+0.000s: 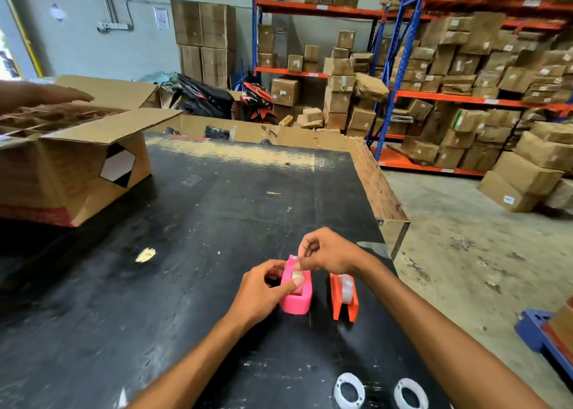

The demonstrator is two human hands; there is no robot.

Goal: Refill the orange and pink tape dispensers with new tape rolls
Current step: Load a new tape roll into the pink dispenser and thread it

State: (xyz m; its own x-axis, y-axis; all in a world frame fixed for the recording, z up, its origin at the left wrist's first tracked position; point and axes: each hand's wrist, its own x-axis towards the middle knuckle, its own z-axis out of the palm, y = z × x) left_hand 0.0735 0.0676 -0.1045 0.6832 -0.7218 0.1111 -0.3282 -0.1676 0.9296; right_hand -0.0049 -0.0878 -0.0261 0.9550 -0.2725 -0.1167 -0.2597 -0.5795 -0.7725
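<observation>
Low and right of centre in the frame, the left hand (263,294) grips the pink dispenser (296,297), thumb pressing its roll. The right hand (328,253) pinches the tape end; it should draw it straight onto the cutter. The loaded orange dispenser (344,300) stands just right.

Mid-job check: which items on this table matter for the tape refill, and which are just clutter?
Job items: pink dispenser, orange dispenser, two white rings near the table edge.

Lying about: open cardboard box, paper scrap.

A warehouse: steel racks (465,98) stacked with cardboard boxes (524,176).
</observation>
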